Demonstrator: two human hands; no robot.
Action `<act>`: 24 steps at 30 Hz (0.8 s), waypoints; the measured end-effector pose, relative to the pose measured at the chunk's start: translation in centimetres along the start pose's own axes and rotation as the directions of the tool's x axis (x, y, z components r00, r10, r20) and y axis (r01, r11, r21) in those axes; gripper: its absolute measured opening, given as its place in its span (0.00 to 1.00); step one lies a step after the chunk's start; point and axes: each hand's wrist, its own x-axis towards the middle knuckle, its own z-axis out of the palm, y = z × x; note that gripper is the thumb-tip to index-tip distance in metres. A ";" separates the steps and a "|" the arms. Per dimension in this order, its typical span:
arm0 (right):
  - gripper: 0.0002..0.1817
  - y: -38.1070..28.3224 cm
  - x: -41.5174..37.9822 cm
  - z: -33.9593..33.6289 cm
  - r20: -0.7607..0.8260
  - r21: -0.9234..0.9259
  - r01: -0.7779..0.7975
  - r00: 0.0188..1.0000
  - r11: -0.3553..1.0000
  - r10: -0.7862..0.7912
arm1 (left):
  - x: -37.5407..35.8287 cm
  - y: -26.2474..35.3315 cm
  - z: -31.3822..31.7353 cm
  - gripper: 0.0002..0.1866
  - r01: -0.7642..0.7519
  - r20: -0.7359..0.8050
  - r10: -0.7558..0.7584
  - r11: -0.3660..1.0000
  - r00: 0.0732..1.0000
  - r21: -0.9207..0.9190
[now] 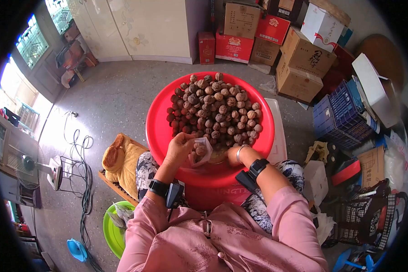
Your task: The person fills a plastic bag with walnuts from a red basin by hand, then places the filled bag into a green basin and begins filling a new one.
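Observation:
A big red basin in front of me holds a heap of brown walnuts. At its near left side my left hand is closed on the edge of a small whitish bag, whose mouth faces up with a few walnuts showing inside. To the right of the bag, low in the basin, is my right hand, with a bracelet at the wrist. Its fingers point down and inward and are mostly hidden, so I cannot tell what they hold. A pale yellowish patch shows between the bag and that hand.
The basin stands over a red support between my knees. At my left are a yellow cushion on a wooden seat and a green basin with small bags. Cables lie on the floor. Cartons and a blue crate stand at right.

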 end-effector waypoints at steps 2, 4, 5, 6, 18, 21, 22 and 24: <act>0.29 -0.8 -1.8 -0.9 -0.006 0.021 0.025 1.000 0.999 -0.025 | -0.1 0.1 -0.1 0.10 0.005 0.007 -0.005 1.000 1.000 -0.009; 0.30 -2.4 -5.4 -2.5 -0.014 -0.017 0.077 0.997 0.997 -0.078 | -0.1 0.1 0.0 0.10 0.011 0.007 -0.011 1.000 1.000 -0.010; 0.30 -2.9 -6.4 -3.0 -0.019 -0.055 0.129 0.991 0.990 -0.130 | -0.1 0.1 0.0 0.10 0.017 0.006 -0.016 1.000 1.000 -0.011; 0.30 -2.5 -5.3 -2.5 -0.019 -0.056 0.129 0.991 0.990 -0.130 | 0.0 0.0 0.0 0.10 0.017 0.006 -0.017 1.000 1.000 -0.011; 0.23 -4.0 -7.9 -4.2 -0.300 0.037 0.064 0.953 0.997 -0.050 | 0.0 0.0 0.0 0.09 -0.002 0.000 0.002 1.000 1.000 0.009; 0.18 -4.2 -9.2 -5.7 -0.427 0.185 0.133 0.903 0.974 -0.042 | 0.3 -0.5 -0.1 0.09 0.001 0.008 -0.001 1.000 1.000 0.006; 0.18 -4.3 -10.2 -6.4 -0.429 0.184 0.135 0.902 0.974 -0.044 | 0.5 -0.9 -0.1 0.09 0.000 0.014 0.000 0.999 1.000 -0.032; 0.16 -4.2 -11.8 -7.4 -0.502 0.308 0.277 0.860 0.910 -0.092 | 0.5 -0.8 -0.1 0.09 -0.001 0.017 0.003 0.998 1.000 -0.069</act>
